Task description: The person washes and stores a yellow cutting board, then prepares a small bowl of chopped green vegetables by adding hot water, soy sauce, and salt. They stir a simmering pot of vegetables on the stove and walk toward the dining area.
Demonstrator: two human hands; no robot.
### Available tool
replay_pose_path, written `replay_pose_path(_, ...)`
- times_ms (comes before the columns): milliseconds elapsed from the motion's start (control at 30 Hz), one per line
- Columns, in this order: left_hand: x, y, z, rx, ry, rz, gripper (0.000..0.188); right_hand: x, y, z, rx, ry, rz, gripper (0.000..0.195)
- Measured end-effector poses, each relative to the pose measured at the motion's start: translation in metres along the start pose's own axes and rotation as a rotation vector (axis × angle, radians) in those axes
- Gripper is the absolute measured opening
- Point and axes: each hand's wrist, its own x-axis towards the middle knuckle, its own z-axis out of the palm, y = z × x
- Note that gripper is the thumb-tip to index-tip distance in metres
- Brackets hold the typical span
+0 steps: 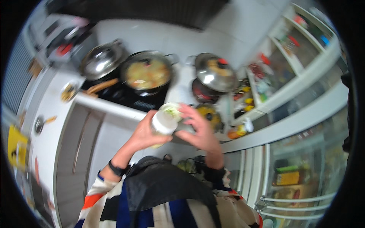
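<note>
My left hand (144,134) grips a jar (164,125) with a white rim or lid, held in front of my body near the counter's edge. Just beyond the jar a small white bowl (172,109) with chopped green pieces shows, partly hidden; whether it rests on the counter cannot be told. My right hand (196,128) hovers beside jar and bowl, its blurred fingers apart and nothing visible between them. Whether its fingertips touch the bowl is unclear.
A glass-lidded pot (148,71) of food and a steel-lidded pan (101,62) stand on the black cooktop (134,104). A wooden handle (102,85) juts over its front. To the right are another lidded pot (215,72), a yellowish container (209,114) and a shelf rack (296,62).
</note>
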Motion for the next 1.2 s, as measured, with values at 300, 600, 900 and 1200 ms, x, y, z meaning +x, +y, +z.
replay_pose_path(300,0.094,0.023,0.085,-0.209,-0.297,0.077,0.087,0.01,0.032,-0.092,-0.066,-0.17,-0.223,0.056)
replay_pose_path(600,0.137,0.059,0.131,0.147,-0.171,0.363,0.093,-0.013,-0.004,-0.141,-0.499,0.124,-0.064,0.064)
replay_pose_path(900,0.151,0.053,0.09,0.209,-0.172,0.47,0.121,0.044,-0.14,-0.264,-1.424,0.533,-0.285,0.054)
replay_pose_path(1200,0.127,-0.02,0.045,0.019,-0.021,0.185,0.088,0.137,-0.182,-0.441,-1.758,0.704,0.534,0.037)
